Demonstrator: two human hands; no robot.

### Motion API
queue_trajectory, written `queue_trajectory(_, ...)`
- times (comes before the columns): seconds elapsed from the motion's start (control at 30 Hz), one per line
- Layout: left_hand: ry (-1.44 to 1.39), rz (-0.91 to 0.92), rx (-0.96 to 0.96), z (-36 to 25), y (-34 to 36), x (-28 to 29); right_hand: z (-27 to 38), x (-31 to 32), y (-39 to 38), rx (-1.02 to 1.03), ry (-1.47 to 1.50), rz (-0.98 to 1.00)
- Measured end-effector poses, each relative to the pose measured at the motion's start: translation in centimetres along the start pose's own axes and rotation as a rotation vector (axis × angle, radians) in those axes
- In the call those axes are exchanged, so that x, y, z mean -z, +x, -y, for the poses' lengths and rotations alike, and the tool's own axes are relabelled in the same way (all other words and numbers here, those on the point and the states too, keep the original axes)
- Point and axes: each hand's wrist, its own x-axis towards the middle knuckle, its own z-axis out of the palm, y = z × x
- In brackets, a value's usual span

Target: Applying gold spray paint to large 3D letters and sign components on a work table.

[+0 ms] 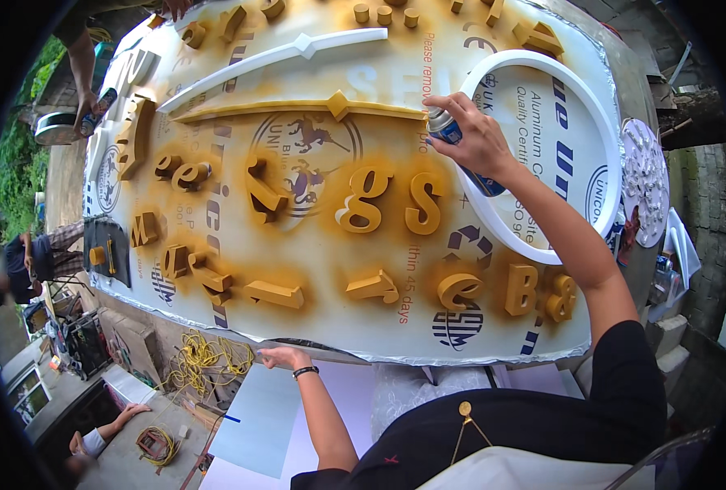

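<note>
My right hand (481, 139) grips a spray paint can (444, 125), its top pointing up and left, near the right tip of a long gold-painted strip (297, 108) with a diamond-shaped middle. A white ring (609, 147) lies beneath and beyond that hand, partly covered by my forearm. Loosely curled, my left hand (285, 357) hangs by the table's near edge with nothing visible in it. Gold-coated letters (364, 198) are spread over the printed sheet (330, 253), with tan overspray around them. The letter nearest the strip's middle still shows white on its lower left side.
A white strip (273, 61) lies behind the gold one. At the far left, another person's hand (87, 110) holds a second spray can (101, 110). Yellow cable (203, 359) is heaped on the ground at left. A round board (645, 180) with white pieces stands at right.
</note>
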Motion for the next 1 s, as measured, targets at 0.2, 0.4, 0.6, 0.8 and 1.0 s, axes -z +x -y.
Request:
queue_trajectory(0.2, 0.02, -0.001, -0.096, 0.3, -0.1, -0.1, 0.2, -0.5, 0.8, -0.008, 0.003, 0.026)
queue_trajectory(0.4, 0.091, -0.031, -0.171, 0.3, 0.5, 0.0, 1.3, -0.4, 1.3, 0.006, 0.053, 0.052)
queue_trajectory(0.6, 0.087, 0.021, -0.193, 0.2, -0.1, 0.0, 1.5, -0.2, 1.4, -0.01, 0.03, 0.022)
queue_trajectory(0.8, 0.12, 0.005, -0.211, 0.7, 1.0, 0.2, 2.8, -0.4, 2.0, 0.01, 0.06, 0.044)
queue_trajectory(1.0, 0.104, 0.017, -0.191, 0.0, -0.5, -0.2, 4.5, -1.0, 3.5, -0.017, 0.083, 0.068)
